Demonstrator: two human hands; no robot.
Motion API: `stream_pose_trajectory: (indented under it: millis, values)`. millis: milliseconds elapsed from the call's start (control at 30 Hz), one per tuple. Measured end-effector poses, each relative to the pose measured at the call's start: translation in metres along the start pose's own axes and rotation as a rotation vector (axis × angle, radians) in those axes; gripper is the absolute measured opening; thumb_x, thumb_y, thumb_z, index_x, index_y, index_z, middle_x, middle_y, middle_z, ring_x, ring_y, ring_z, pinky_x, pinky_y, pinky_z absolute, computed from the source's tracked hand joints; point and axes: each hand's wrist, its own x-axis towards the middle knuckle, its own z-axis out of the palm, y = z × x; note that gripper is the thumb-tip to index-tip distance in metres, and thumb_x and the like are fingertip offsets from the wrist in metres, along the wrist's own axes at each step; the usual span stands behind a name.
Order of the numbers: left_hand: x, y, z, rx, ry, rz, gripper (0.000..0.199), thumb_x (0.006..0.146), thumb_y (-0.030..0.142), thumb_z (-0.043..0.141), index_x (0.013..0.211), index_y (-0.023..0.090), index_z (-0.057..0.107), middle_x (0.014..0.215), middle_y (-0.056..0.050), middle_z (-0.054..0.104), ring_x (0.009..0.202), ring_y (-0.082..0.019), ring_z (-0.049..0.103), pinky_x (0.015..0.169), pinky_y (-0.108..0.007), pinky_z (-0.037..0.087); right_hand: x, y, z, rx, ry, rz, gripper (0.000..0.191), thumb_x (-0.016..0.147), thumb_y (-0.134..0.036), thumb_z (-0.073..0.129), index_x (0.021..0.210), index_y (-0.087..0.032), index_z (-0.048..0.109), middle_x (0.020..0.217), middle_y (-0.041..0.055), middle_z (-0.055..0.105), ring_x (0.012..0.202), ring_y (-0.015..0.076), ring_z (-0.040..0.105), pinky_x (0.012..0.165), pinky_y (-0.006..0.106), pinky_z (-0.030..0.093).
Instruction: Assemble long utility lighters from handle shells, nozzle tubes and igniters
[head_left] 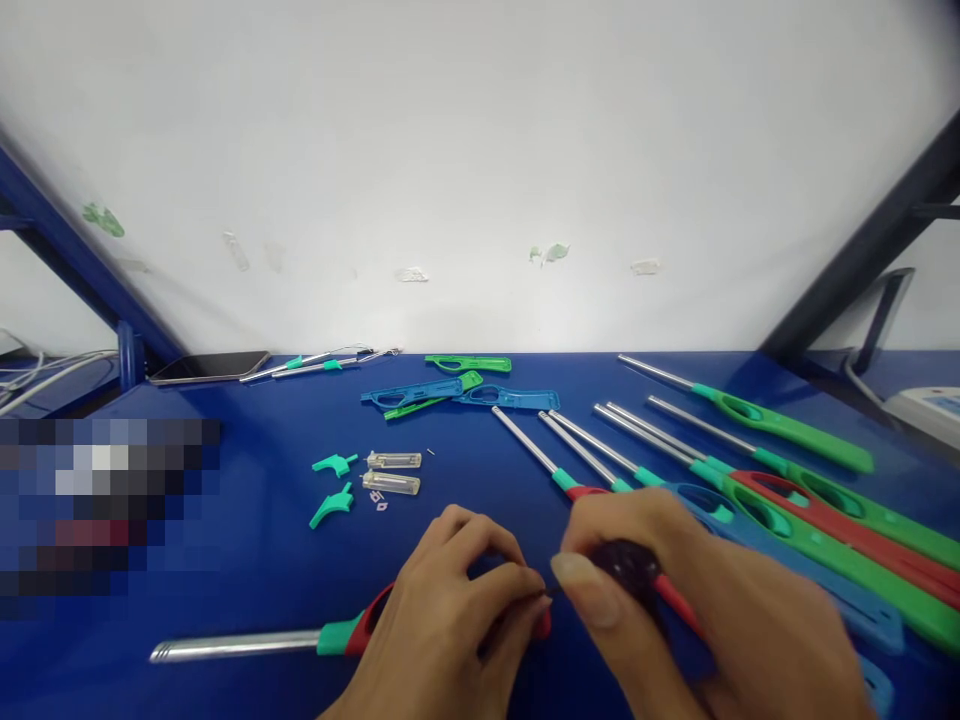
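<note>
My left hand (457, 610) is closed over the handle of a red lighter (367, 622), whose metal tube (240, 647) points left on the blue table. To the right, my right hand (690, 600) wraps round a dark, rounded tool handle (624, 567). The thumb and fingertips of both hands are close together, with a narrow gap between them. Whatever lies in that gap is too small to make out. Beyond my left hand are two clear fuel tanks (394, 461), two teal triggers (335, 464) and small pale pieces (379, 500).
Several long lighters (795, 425) in green, red and blue lie across the right side. Green and blue handle shells (510, 397) rest near the wall. Metal tubes with wires (315, 367) and a dark flat device (210, 367) are at the back left.
</note>
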Motion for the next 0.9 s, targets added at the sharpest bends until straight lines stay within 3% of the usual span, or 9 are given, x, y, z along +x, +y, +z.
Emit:
stream_pose_trajectory:
  millis: [133, 300, 500, 600, 733, 833, 900]
  values:
    - [-0.004, -0.007, 0.005, 0.030, -0.033, -0.024, 0.020, 0.099, 0.012, 0.064, 0.082, 0.023, 0.068, 0.095, 0.002, 0.071, 0.082, -0.015, 0.063, 0.074, -0.028, 0.052, -0.001, 0.005, 0.005, 0.045, -0.054, -0.032, 0.020, 0.111, -0.035, 0.052, 0.092, -0.028, 0.054, 0.068, -0.0116, 0.066, 0.052, 0.0060, 0.065, 0.052, 0.017, 0.047]
    - [-0.004, -0.006, 0.004, 0.019, -0.033, -0.013, 0.026, 0.106, 0.013, 0.054, 0.089, 0.024, 0.069, 0.092, 0.002, 0.069, 0.078, -0.014, 0.064, 0.068, -0.025, 0.051, -0.005, 0.008, 0.008, 0.059, -0.057, -0.015, 0.017, 0.111, -0.033, 0.051, 0.095, -0.028, 0.054, 0.066, -0.0110, 0.062, 0.046, 0.0062, 0.058, 0.048, 0.019, 0.043]
    - [-0.006, 0.001, -0.001, 0.122, -0.154, -0.047, 0.010, 0.101, 0.020, 0.064, 0.103, 0.024, 0.073, 0.099, -0.001, 0.073, 0.081, -0.018, 0.068, 0.067, -0.029, 0.054, -0.009, 0.009, 0.008, 0.009, -0.052, 0.002, 0.015, 0.109, -0.030, 0.055, 0.094, -0.028, 0.053, 0.070, -0.0097, 0.060, 0.053, 0.0071, 0.057, 0.053, 0.020, 0.045]
    - [-0.011, 0.001, -0.003, 0.185, -0.188, -0.045, 0.011, 0.096, 0.017, 0.069, 0.104, 0.024, 0.072, 0.102, 0.000, 0.075, 0.080, -0.019, 0.068, 0.064, -0.030, 0.053, -0.009, 0.007, 0.007, -0.007, -0.050, 0.014, 0.027, 0.112, -0.040, 0.048, 0.091, -0.027, 0.057, 0.079, -0.0043, 0.058, 0.059, 0.0092, 0.058, 0.052, 0.023, 0.046]
    - [-0.016, -0.005, -0.002, 0.178, -0.116, 0.020, 0.008, 0.103, 0.023, 0.065, 0.101, 0.025, 0.072, 0.101, 0.001, 0.078, 0.076, -0.018, 0.069, 0.061, -0.030, 0.051, -0.009, 0.006, 0.009, 0.097, -0.134, 0.073, 0.043, 0.115, -0.044, 0.036, 0.090, -0.025, 0.065, 0.094, 0.0013, 0.063, 0.068, 0.0095, 0.064, 0.061, 0.022, 0.056]
    - [-0.017, -0.008, 0.001, 0.136, -0.054, 0.043, 0.025, 0.111, 0.034, 0.055, 0.096, 0.025, 0.072, 0.098, 0.001, 0.078, 0.080, -0.019, 0.071, 0.069, -0.032, 0.057, -0.012, 0.007, 0.014, 0.185, -0.172, 0.073, 0.027, 0.114, -0.035, 0.043, 0.120, -0.031, 0.069, 0.104, -0.0004, 0.072, 0.086, 0.0108, 0.074, 0.076, 0.017, 0.062]
    - [-0.018, -0.008, 0.003, 0.117, -0.027, 0.037, 0.027, 0.112, 0.037, 0.054, 0.098, 0.025, 0.073, 0.099, 0.001, 0.079, 0.085, -0.019, 0.073, 0.072, -0.032, 0.059, -0.017, 0.009, 0.017, 0.153, -0.099, 0.057, 0.039, 0.111, -0.027, 0.052, 0.147, -0.040, 0.057, 0.110, -0.0037, 0.078, 0.092, 0.0113, 0.078, 0.080, 0.015, 0.063]
